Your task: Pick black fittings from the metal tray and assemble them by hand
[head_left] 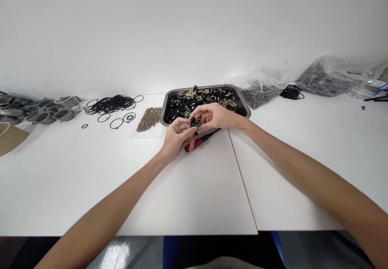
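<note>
Between my two hands is a small black part (194, 124), pinched by the fingertips just in front of a metal tray. My left hand (177, 136) grips it from the left, and my right hand (214, 117) from the right and above. Fingers cover much of the part, so its exact kind cannot be made out. Behind the hands, the grey tray (164, 113) is heaped with black fittings and brass-coloured pieces. Below the hands, a screwdriver with a red and black handle (198, 142) lies on the white table, its shaft pointing right.
Left of the tray, small brass screws (149, 119) are piled on a white lid. Further left lie black rubber rings (110, 105), grey pipe-like fittings (54, 109) and a beige round object (10, 137). Plastic bags of dark parts (259, 91) and a black cord bundle (291, 92) sit right.
</note>
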A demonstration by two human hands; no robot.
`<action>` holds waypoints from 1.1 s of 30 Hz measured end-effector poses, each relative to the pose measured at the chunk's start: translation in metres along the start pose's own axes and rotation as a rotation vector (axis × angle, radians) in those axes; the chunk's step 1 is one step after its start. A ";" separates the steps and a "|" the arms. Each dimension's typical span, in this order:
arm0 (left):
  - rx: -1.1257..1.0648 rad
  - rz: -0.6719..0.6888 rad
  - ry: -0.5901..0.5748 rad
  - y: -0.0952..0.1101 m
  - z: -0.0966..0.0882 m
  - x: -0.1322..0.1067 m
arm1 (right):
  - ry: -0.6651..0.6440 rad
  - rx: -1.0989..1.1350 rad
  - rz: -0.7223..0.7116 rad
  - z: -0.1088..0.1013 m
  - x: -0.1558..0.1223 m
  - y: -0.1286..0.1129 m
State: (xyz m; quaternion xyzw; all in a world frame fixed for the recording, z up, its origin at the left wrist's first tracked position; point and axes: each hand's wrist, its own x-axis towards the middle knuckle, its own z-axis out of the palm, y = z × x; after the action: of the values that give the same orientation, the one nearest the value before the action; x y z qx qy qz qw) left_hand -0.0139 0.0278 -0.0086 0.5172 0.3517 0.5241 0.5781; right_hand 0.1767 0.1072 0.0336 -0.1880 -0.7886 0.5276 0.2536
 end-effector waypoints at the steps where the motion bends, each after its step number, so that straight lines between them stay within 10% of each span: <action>1: -0.002 -0.002 0.006 0.000 0.000 0.000 | 0.025 -0.012 -0.013 0.002 0.000 0.001; 33: -0.009 -0.075 0.009 0.002 0.000 -0.001 | 0.005 -0.001 0.003 -0.003 0.001 0.006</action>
State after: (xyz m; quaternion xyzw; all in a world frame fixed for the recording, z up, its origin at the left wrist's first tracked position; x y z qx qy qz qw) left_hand -0.0145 0.0271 -0.0065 0.4985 0.3711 0.5060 0.5982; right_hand 0.1773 0.1119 0.0293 -0.1905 -0.7881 0.5270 0.2547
